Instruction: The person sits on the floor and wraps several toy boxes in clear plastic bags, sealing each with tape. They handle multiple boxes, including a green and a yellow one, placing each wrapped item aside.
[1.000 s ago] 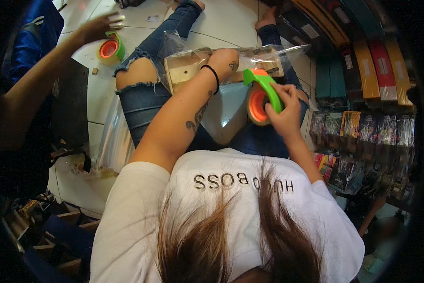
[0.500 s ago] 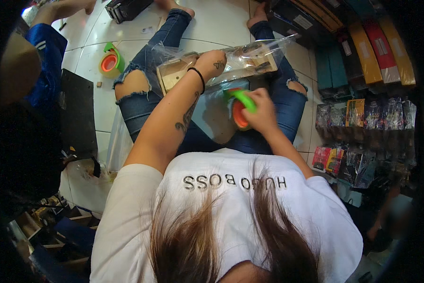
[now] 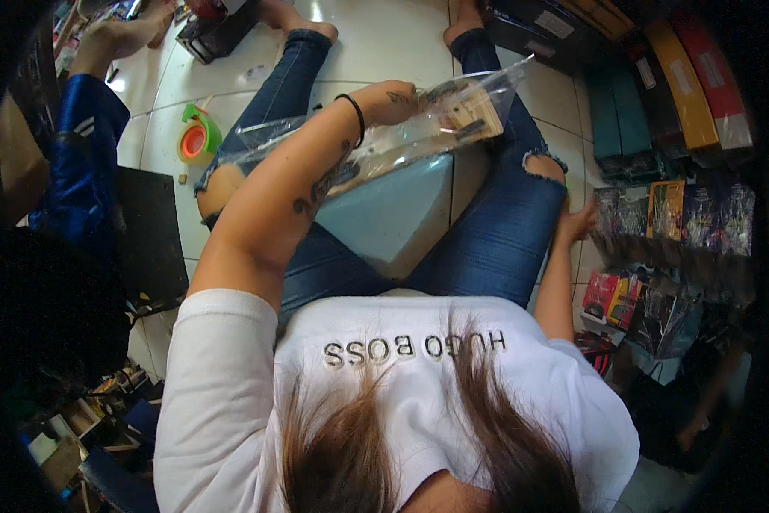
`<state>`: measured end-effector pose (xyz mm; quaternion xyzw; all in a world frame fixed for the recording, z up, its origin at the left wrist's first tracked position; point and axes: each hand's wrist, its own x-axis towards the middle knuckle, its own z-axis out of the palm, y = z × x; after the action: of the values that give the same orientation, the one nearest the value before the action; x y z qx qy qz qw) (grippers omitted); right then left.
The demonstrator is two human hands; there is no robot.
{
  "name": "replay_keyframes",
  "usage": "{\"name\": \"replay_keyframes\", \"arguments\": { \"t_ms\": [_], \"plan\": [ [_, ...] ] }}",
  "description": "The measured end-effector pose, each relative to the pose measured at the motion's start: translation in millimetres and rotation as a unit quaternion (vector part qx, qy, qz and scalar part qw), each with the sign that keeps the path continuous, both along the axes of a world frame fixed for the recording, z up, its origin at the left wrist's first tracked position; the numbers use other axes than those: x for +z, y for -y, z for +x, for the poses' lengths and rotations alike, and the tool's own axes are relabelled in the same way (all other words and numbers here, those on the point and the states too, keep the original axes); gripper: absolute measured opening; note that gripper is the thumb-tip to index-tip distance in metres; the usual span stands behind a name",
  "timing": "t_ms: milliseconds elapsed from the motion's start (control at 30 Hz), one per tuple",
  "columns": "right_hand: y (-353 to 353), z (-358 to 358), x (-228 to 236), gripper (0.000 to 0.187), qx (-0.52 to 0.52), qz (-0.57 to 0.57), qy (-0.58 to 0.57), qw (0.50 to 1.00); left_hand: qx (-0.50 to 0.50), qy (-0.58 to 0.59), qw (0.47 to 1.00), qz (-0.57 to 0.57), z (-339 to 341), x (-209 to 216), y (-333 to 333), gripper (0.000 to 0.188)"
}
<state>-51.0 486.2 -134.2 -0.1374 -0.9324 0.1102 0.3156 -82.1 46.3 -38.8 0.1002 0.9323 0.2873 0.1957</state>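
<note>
So from my end of the feed, the left hand [image 3: 393, 104] is clamped on the package [image 3: 480, 113], wooden-looking stuff in clear wrap, lying tilted across the pale box [image 3: 397, 218] between the legs. My guess is the grip is there to hold the loose plastic snug, and the box makes a handy prop at lap height. The hands are well apart: the right hand [image 3: 579, 224] is down past the right knee [image 3: 545, 168], next to the shelf packs [image 3: 632, 214]. The leg hides part of it, so I can't tell if it's gripping anything. Over on the floor [image 3: 164, 128], beside the left knee [image 3: 222, 190], sits a green-and-orange tape dispenser [image 3: 198, 141], probably parked there to be easy to grab.
</note>
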Motion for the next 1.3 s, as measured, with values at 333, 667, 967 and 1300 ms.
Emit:
{"name": "replay_keyframes", "arguments": {
  "t_ms": [333, 667, 967, 1300],
  "plan": [
    [317, 84, -18, 0.098, 0.416, -0.311, 0.109, 0.848, 0.079, 0.319, 0.942, 0.07, -24, -3, 39, 0.087],
    [297, -42, 151, 0.078, 0.416, -0.794, 0.339, 0.286, 0.133, -0.019, 0.905, 0.404, 113, 52, 53, 0.093],
    [288, 32, 204, 0.083, 0.424, -0.745, 0.413, 0.309, 0.17, -0.012, 0.869, 0.465, 217, 43, -13, 0.088],
    [289, -35, 319, 0.062, 0.63, -0.038, 0.306, 0.712, 0.216, -0.158, 0.881, 0.39, 158, 115, 36, 0.077]
  ]
}}
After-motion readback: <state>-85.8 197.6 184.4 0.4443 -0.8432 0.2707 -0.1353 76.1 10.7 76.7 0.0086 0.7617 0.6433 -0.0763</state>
